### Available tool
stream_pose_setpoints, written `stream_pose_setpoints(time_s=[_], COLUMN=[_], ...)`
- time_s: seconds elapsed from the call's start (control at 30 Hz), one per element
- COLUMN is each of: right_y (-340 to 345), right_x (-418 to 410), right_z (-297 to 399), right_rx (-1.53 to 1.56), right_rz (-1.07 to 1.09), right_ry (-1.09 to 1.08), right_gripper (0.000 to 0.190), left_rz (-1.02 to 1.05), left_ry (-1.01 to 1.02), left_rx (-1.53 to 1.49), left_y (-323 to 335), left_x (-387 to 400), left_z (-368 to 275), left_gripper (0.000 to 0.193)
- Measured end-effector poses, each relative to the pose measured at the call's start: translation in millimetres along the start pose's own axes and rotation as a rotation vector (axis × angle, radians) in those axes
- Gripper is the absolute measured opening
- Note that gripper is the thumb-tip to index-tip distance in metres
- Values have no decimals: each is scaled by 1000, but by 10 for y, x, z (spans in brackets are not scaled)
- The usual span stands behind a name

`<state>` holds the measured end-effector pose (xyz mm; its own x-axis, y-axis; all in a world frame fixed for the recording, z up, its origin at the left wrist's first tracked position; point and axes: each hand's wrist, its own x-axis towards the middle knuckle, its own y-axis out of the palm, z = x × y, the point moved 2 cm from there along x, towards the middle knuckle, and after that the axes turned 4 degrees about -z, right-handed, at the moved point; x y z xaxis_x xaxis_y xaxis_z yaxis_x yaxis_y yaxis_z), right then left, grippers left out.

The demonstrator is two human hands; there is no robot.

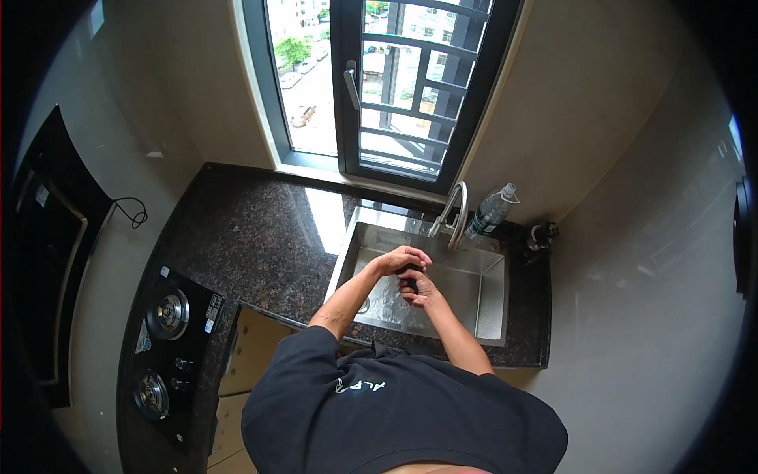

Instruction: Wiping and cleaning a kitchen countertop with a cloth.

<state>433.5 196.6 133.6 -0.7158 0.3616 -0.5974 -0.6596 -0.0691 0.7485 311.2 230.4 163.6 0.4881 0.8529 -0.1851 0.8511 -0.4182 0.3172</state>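
Note:
Both my hands are close together over a stainless steel sink [494,296]. A small dark object [410,278], its kind not clear, is between them. My right hand [418,289] has its fingers curled round its lower part. Just above, my left hand [404,259] bends over the top of the same object, with its fingers reaching towards the right. Behind the hands a curved metal faucet [459,216] rises at the sink's back edge. Wet, shiny patches show on the sink floor below the hands.
A clear plastic bottle [491,210] stands right of the faucet, and a small dark-and-light object [540,237] lies in the counter's back right corner. A gas hob [192,349] is set in the dark stone counter [254,237] at left. A window [349,89] is behind.

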Motion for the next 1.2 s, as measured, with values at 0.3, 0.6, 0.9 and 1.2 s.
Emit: stream_pose_setpoints(time_s=[0.3, 0.6, 0.9, 1.2], right_y=[10, -136, 166, 87], right_x=[281, 369, 70, 503], right_z=[-54, 34, 38, -52], right_rx=[-805, -15, -109, -595], right_rz=[-633, -148, 74, -446], right_ry=[-420, -91, 101, -301], right_gripper=[33, 23, 22, 25], left_rz=[-586, -348, 11, -413], left_ry=[40, -133, -253, -9], left_rx=[161, 227, -77, 215], left_y=[-220, -183, -177, -320], left_x=[187, 196, -87, 111], left_z=[449, 1, -88, 170], left_gripper=[16, 29, 31, 18])
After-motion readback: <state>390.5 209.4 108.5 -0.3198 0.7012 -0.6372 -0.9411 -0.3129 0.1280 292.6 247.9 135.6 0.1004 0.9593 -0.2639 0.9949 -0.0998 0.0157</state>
